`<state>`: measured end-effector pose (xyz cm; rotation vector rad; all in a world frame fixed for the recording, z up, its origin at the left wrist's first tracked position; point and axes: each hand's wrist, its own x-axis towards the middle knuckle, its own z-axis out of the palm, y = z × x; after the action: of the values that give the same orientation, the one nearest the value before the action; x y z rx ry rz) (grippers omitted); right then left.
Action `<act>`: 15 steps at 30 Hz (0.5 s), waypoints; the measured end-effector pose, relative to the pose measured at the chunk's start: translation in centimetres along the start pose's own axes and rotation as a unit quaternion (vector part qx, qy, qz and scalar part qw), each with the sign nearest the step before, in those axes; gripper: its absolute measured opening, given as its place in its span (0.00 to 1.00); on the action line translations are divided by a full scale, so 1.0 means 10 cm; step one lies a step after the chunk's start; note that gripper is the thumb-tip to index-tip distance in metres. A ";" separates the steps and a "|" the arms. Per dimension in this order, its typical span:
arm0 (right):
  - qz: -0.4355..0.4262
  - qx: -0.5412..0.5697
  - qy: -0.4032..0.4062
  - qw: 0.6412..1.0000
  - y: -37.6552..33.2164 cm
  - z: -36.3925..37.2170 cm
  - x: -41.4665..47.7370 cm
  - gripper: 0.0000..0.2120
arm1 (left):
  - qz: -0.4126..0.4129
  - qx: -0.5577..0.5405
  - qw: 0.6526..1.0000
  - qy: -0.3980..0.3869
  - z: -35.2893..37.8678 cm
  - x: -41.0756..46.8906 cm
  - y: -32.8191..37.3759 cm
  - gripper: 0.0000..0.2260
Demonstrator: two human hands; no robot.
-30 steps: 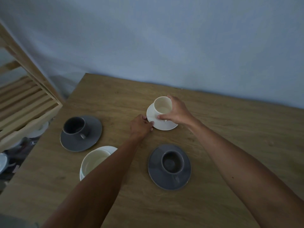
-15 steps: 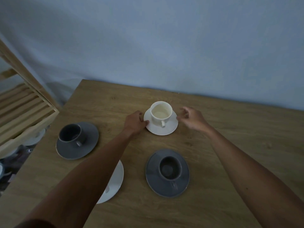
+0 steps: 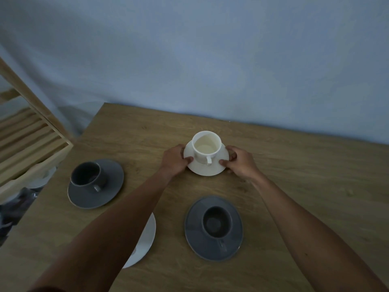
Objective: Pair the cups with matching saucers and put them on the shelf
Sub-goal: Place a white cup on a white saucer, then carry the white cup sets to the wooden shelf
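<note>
A white cup (image 3: pixel 206 145) stands upright on a white saucer (image 3: pixel 207 170) at the far middle of the wooden table (image 3: pixel 315 175). My left hand (image 3: pixel 175 161) grips the saucer's left rim and my right hand (image 3: pixel 240 163) grips its right rim. A grey cup (image 3: pixel 87 175) sits on a grey saucer (image 3: pixel 111 186) at the left. Another grey cup (image 3: pixel 216 222) rests on a grey saucer (image 3: pixel 195 234) near me. A second white saucer (image 3: pixel 145 239) lies mostly hidden under my left forearm; its cup is hidden.
A slatted wooden shelf (image 3: pixel 31 144) stands off the table's left edge, with white crockery (image 3: pixel 40 182) dimly seen below it. A pale blue wall runs along the table's far edge.
My right hand let go of the white cup once it stood on its saucer, then came back to the saucer's right rim. Both hands now hold the saucer.
</note>
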<state>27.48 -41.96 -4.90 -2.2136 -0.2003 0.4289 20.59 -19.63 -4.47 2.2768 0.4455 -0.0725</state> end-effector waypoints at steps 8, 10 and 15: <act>0.012 0.120 -0.018 0.993 -0.20 -0.04 0.06 0.33 | -0.016 -0.172 0.985 -0.002 -0.27 -0.05 0.04 0.24; 0.011 0.138 -0.027 0.990 -0.36 -0.04 0.08 0.33 | -0.013 -0.194 0.981 0.002 -0.42 -0.07 0.04 0.23; -0.016 0.148 -0.051 0.988 -0.91 0.05 0.09 0.32 | -0.015 -0.269 0.963 0.016 -0.92 -0.12 -0.02 0.23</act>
<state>28.22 -35.64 1.74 -1.8977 -0.2119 0.5199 18.59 -13.18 1.85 1.7379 0.4521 0.0654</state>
